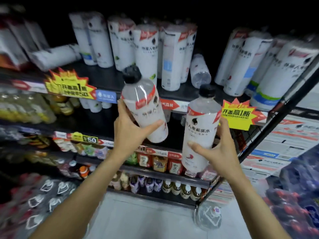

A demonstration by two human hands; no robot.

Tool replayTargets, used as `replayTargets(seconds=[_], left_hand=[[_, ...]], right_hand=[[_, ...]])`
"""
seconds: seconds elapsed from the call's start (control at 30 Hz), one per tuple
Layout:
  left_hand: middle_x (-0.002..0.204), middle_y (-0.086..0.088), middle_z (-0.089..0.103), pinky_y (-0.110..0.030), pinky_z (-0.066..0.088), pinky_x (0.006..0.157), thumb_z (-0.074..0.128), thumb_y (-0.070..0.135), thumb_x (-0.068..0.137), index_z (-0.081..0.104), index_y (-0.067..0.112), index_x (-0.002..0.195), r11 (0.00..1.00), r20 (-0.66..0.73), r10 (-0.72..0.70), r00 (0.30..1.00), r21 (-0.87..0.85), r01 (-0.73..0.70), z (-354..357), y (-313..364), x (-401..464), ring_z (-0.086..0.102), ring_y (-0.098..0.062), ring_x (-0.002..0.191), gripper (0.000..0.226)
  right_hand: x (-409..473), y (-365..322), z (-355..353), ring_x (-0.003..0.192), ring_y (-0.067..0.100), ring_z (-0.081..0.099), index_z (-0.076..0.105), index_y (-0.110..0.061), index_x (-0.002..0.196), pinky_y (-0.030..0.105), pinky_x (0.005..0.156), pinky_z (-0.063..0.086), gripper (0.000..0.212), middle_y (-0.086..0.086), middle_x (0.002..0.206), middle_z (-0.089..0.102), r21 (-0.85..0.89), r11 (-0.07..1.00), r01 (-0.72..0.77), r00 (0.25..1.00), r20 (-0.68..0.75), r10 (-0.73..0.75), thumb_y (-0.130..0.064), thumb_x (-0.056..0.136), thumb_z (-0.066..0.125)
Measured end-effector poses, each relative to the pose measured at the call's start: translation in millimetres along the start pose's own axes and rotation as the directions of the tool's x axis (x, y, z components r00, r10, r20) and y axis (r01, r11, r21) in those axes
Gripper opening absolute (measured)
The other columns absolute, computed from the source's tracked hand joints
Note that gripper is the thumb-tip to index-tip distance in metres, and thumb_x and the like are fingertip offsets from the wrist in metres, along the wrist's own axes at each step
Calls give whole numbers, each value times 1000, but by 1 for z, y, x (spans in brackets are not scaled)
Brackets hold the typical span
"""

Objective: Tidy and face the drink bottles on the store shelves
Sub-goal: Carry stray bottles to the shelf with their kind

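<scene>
Head view: the left hand (128, 130) grips one white-labelled bottle (146, 111) and the right hand (218, 149) another (198, 133), both below the top shelf (110, 78). Much remains: on that shelf a fallen bottle (200, 73) lies on its side and rows lean unevenly.

The yellow starburst promo tag (239, 115) clipped to the top shelf edge at about three o'clock reads "开盖赢1瓶" in dark characters; its smaller lines are too blurred to read. A matching yellow starburst tag (69, 85) at about ten o'clock shows a large "1" and "50" amid smeared characters. Lower, at about nine o'clock, a small yellow price strip (90, 140) on a shelf edge reads "¥50". The clear, white-labelled, black-capped bottle (200, 133) at about four o'clock carries black characters, partly legible as "人电解质水". Other shelf labels are blurred.
</scene>
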State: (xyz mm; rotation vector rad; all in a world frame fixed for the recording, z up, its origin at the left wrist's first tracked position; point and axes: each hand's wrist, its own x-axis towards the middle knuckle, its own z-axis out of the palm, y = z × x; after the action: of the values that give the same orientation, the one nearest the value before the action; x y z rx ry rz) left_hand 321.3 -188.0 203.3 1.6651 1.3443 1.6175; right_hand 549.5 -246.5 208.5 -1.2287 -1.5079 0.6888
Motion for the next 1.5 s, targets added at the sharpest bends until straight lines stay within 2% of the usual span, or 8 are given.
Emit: replayTargets(seconds=[0.17,0.33,0.5,0.63,0.77,0.9,1.2,1.5], left_hand=[[121,17,51,-18,43,97,85,44,60,30,25,131,993,-117,111,987,-38,-116,-42,30,70,51,6,113,92],[112,22,54,-19,46,92,85,44,60,32,14,133,989,-172,145,974,38,-141,-77,8,135,54,13,101,96],[125,2,61,-29,47,95,86,40,63,33,22,136,988,-100,82,992,136,-68,-87,-26,187,58,-9,108,92],[132,1,57,-30,42,93,83,46,65,33,23,140,967,-64,67,996,250,-49,-83,-51,214,57,-18,114,94],[131,0,57,-31,44,90,82,45,67,32,24,139,976,-44,34,998,216,-23,-79,-67,230,58,-23,114,90],[136,1,54,-33,45,94,81,45,69,29,24,143,993,17,23,1000,116,-25,-76,-78,241,55,-20,118,93],[158,5,21,-46,28,115,61,59,77,4,28,153,998,281,-6,960,-61,24,-85,-81,241,26,-12,142,99],[157,-18,-5,-50,32,108,87,47,58,-14,21,151,940,160,123,980,298,-166,-58,-57,212,5,-34,146,139]], right_hand=[[51,-56,32,108,-5,56,40,-27,124,11,82,47,73,-16,116,57,85,985,153,987,-71,-147,-10,68,85],[96,-82,86,115,-4,53,31,-31,130,12,92,44,85,-16,124,53,108,968,228,959,-200,-203,-18,67,86],[137,-88,138,110,-9,54,33,-21,131,17,96,45,82,-19,118,54,106,971,215,943,-283,-178,-17,68,86],[167,-84,182,115,7,51,39,-9,130,28,99,45,86,-1,122,53,-87,984,158,916,-359,-179,-36,64,87],[184,-81,216,99,0,40,42,-3,129,3,81,33,85,6,119,49,-251,960,124,871,-435,-227,-28,63,88],[201,-82,235,110,14,48,36,-6,138,25,80,45,88,8,128,47,-388,919,66,878,-416,-238,-31,68,84],[222,-89,228,108,30,57,38,-3,130,35,77,43,70,11,125,54,-698,713,-63,912,-331,-244,-46,83,68],[201,-56,198,113,32,44,44,-25,139,36,80,47,66,18,139,37,-785,613,-88,849,-381,-365,-36,81,72]])
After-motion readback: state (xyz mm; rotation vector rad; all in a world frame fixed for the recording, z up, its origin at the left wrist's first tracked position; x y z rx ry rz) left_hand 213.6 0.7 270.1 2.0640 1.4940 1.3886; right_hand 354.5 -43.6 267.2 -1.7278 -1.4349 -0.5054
